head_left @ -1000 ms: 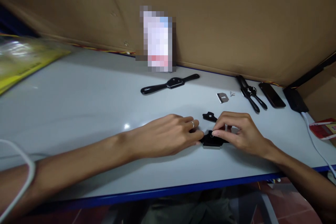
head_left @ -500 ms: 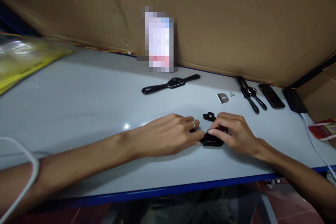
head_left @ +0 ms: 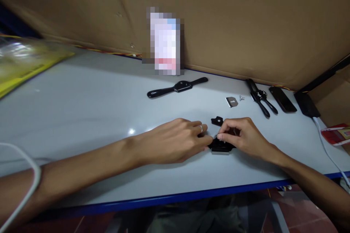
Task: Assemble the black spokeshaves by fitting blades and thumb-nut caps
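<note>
A black spokeshave lies on the table between my hands, its metal blade edge toward me. My left hand, a ring on one finger, is closed around its left end and hides that handle. At the top of the body, the thumb and forefinger of my right hand pinch a small metal screw, mostly covered by the fingertips. Just behind lies a loose black cap plate. Farther back are a slotted blade and a small thumb screw.
Another black spokeshave body lies at the back. Assembled spokeshaves, a phone and a black box with a white cable stand at the right. A yellow-edged plastic package is at left; a cardboard wall rises behind.
My right hand's fingers have shifted and turned slightly at the spokeshave, its wrist a little higher, showing more of the body. My left hand stays in place.
</note>
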`<state>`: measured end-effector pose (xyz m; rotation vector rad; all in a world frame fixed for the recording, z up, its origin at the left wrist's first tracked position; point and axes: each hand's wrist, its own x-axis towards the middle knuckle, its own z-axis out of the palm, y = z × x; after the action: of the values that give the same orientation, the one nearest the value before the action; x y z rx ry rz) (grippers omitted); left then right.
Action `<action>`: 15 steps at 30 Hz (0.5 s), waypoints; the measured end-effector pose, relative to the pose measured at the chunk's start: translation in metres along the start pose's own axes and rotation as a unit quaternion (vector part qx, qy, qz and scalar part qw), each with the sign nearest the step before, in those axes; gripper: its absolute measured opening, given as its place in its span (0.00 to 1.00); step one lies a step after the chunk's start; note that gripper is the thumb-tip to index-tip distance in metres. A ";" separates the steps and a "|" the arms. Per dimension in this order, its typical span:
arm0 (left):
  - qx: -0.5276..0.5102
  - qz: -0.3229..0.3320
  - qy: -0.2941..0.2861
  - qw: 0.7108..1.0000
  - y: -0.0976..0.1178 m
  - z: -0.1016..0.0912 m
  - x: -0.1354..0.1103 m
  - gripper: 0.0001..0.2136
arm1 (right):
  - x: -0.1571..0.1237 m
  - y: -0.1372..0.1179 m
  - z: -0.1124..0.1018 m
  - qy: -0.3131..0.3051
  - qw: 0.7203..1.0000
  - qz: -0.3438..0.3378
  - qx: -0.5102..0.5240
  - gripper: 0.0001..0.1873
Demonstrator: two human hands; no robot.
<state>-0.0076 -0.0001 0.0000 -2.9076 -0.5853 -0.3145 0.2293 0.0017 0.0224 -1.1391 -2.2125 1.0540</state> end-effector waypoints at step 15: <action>0.003 0.003 -0.001 1.000 0.001 0.000 0.001 0.07 | -0.010 0.003 0.017 0.072 0.928 -0.132 -0.342 0.15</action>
<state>-0.0065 -0.0004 0.0004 -2.9038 -0.5779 -0.3075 0.2249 -0.0128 0.0091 -1.0757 -2.5859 0.0615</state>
